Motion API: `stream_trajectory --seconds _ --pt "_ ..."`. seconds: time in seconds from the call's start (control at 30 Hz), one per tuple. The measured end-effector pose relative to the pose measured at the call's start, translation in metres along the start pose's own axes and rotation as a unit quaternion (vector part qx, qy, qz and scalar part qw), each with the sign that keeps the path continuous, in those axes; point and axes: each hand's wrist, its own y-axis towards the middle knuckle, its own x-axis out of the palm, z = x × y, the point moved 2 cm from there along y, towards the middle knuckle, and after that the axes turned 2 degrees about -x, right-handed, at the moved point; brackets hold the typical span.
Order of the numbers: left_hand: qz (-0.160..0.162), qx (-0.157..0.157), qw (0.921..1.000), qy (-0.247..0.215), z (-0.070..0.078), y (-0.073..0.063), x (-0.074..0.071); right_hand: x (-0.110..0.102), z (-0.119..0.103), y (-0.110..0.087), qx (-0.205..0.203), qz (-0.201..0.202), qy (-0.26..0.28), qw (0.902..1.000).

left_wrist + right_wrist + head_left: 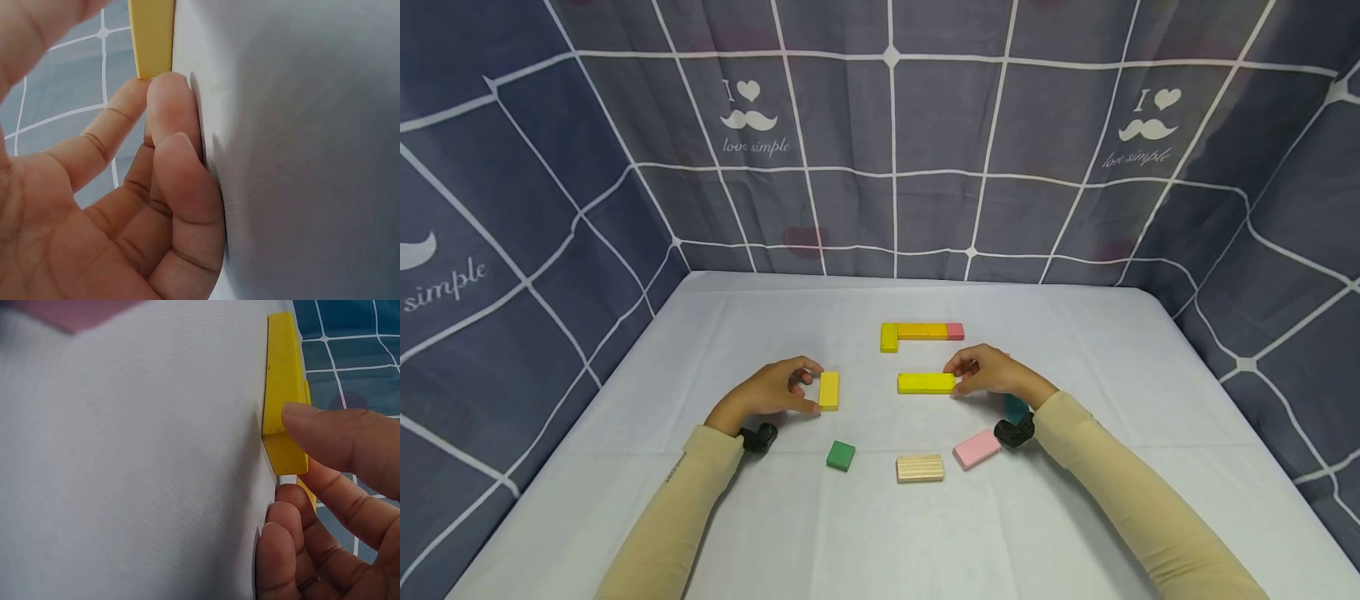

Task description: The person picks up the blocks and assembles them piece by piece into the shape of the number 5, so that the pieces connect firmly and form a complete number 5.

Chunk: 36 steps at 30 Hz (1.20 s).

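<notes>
My left hand point(778, 387) holds a short yellow block point(829, 391) by its two ends, between thumb and index finger. In the left wrist view the index fingertip meets one end of this yellow block point(154, 40), while the other fingers curl against the cloth. At centre right, my right hand point(992, 371) pinches the right end of a longer bright yellow block point(925, 383), which lies crosswise. Its thumb point(325, 434) presses on the near side in the right wrist view, with the index finger behind the block.
Farther back, a yellow block point(889, 337), an orange-yellow block point(922, 332) and a pink piece point(956, 332) lie joined. Nearer are a green block point(841, 456), a ridged wooden block point(920, 468) and a pink block point(977, 450). A teal block point(1015, 408) is partly hidden beneath my right wrist.
</notes>
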Motion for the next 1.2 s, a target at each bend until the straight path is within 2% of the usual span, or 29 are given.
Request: stream_trajectory --seconds 0.57,1.2 --pt "0.007 -0.006 1.0 0.0 0.004 0.0 0.001 -0.003 -0.002 -0.001 -0.007 -0.003 -0.005 1.0" --pt "0.0 -0.001 0.997 0.077 0.021 0.011 0.008 -0.007 0.001 -0.004 -0.01 0.003 -0.017 0.9998"
